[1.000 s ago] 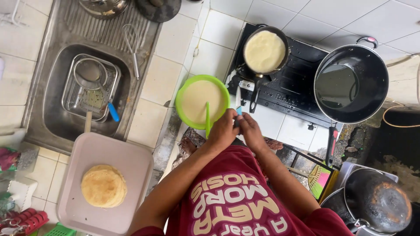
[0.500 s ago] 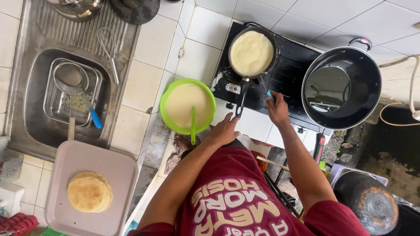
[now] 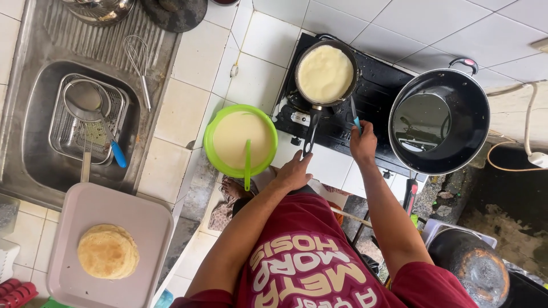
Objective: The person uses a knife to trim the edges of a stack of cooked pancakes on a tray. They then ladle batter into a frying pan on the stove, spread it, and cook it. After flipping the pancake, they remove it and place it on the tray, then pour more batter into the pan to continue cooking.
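Here the right hand (image 3: 363, 145) has its fingers clamped on a thin blue-handled spatula (image 3: 354, 114) just beside the small frying pan (image 3: 326, 74), whose soft, tearable pancake wants lifting from underneath, while the left hand (image 3: 294, 173), fingers loosely together, rests near the pan's handle.

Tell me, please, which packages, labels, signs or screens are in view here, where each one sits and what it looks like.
No packages, signs or screens show.
Shirt print: pale block lettering across the dark red shirt, bottom centre, upside down to the camera.
Stove control strip: small pale panel on the black stove's front edge, beside the frying pan's handle; too small to make out.
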